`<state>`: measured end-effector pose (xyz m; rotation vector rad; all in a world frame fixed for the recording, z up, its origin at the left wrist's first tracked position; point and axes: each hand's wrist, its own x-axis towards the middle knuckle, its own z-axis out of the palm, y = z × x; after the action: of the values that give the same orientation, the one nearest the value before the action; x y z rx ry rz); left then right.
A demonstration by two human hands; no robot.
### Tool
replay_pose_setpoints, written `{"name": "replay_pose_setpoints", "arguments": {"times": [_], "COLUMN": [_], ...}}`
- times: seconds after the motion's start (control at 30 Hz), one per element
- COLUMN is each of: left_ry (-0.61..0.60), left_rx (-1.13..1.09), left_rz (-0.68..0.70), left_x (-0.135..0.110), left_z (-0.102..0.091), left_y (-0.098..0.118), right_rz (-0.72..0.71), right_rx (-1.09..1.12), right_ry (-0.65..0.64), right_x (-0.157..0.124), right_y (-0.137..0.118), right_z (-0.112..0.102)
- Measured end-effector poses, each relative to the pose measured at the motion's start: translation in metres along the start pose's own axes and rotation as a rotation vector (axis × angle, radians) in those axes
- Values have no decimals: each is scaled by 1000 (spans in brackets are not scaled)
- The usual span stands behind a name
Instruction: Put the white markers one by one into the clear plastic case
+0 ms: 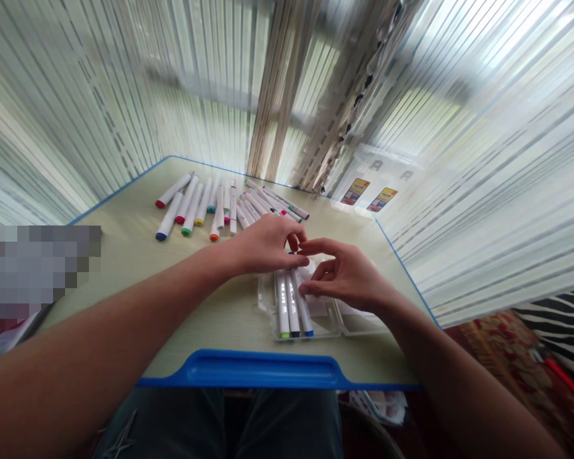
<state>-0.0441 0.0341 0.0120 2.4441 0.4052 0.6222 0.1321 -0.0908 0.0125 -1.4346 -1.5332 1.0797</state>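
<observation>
A clear plastic case lies unfolded on the table, with several white markers side by side in its left half. The marker with a lime end, one with a black end and one with a blue end show; the blue-ended one leans a little. My left hand is over their far ends, thumb stretched out and fingers bent, with a gap between. My right hand hovers over the case, thumb tip beside the blue-ended marker, index finger reaching toward my left fingertips. Whether the thumb touches that marker is unclear.
Loose white markers with coloured ends lie at the table's far left, more behind my left hand. A clear package with two labels stands at the back right. Striped string curtains hang behind. A blue tray edge runs along the front.
</observation>
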Motion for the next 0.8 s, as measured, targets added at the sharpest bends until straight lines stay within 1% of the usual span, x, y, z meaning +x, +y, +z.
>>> {"name": "replay_pose_setpoints", "arguments": {"times": [0.13,0.3,0.47,0.67,0.8], "left_ry": [-27,-44,-87,-94,-109], "left_rx": [-3,56,46,54,49], "left_rz": [7,-52,-67,-43,-52], "left_x": [-2,-2,-3,-3,-2], "left_z": [-7,-14,-14,-12,-12], "left_y": [1,3,5,4,3], "right_rz": [34,54,66,80,97], "right_rx": [-63,-105,-115,-116,-130], "right_ry": [-49,-69,-70,-72,-69], "right_x": [-3,-3,-3,-4,-5], "right_y": [-4,-4,-7,-10,-9], "right_z": [-1,0,0,0,0]}}
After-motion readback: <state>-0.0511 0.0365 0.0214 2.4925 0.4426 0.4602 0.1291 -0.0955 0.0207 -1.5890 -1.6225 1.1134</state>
